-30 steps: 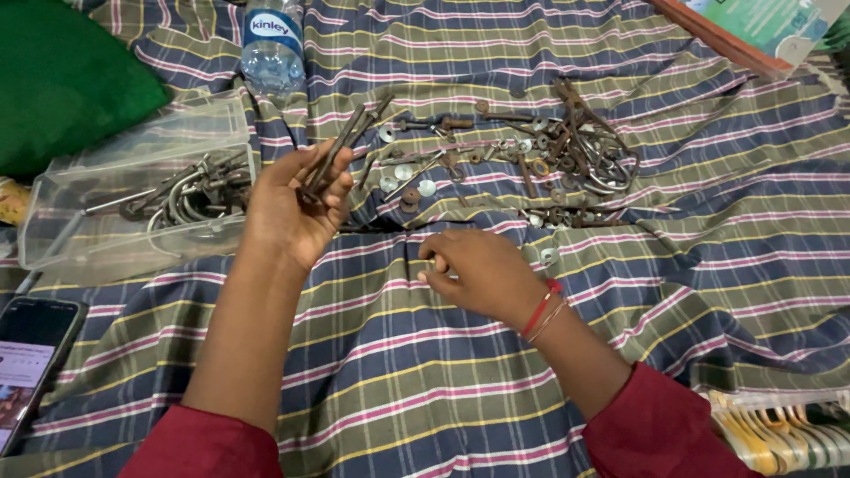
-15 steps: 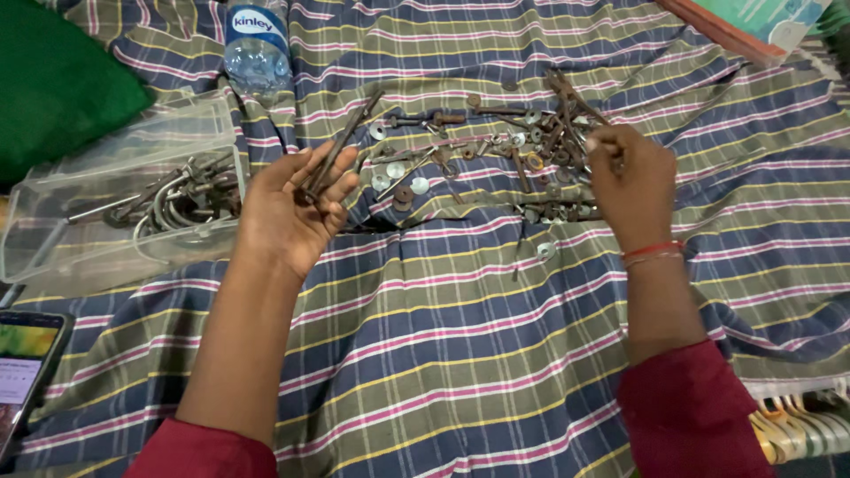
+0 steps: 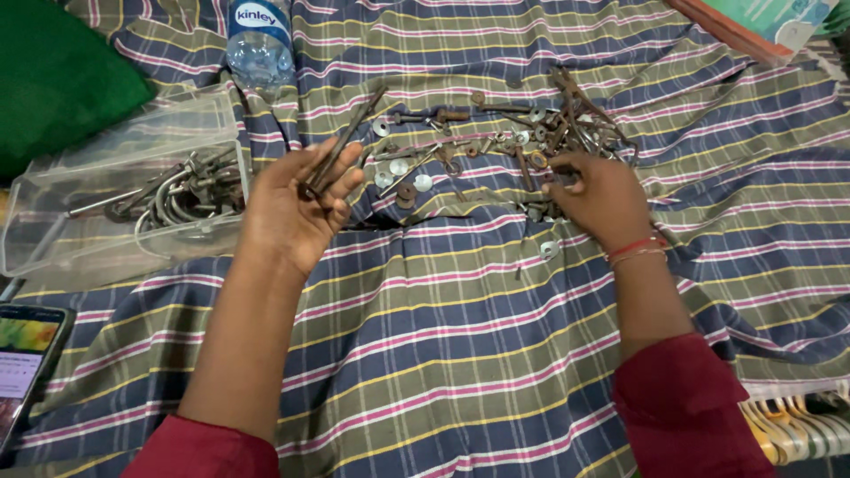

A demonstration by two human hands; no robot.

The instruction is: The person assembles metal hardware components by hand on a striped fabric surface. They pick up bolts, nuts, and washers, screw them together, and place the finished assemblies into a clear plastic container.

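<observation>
- Gripping a small bundle of long rusty bolts [image 3: 341, 150], my left hand [image 3: 297, 208] is raised palm-up above the cloth, fingers and thumb curled around their lower ends while the shafts fan up and to the right.
- My right hand [image 3: 595, 196] is lowered onto the near edge of the pile of rusty hardware [image 3: 567, 133], knuckles up, fingertips bent down among the pieces; I cannot tell whether that grip has closed on anything, since the fingers hide what is under them.
- That pile is a tangle of bolts, hooks and rings, lying on the striped plaid bedsheet [image 3: 443, 336] well ahead of me, to the right of centre.
- Between my two hands, a scatter of shiny washers [image 3: 403, 173] and short bolts lies loose on the sheet.
- One lone washer [image 3: 548, 250] sits just beside my right wrist, apart from the rest.
- Left of my left hand, a clear plastic box [image 3: 88, 239] rests on the sheet with curved metal U-bolts [image 3: 181, 199] inside.
- Beyond it stands a water bottle [image 3: 258, 44], and a green cushion [image 3: 62, 80] fills the far left corner.
- At the lower left edge lies a phone [image 3: 27, 363] with its screen lit.
</observation>
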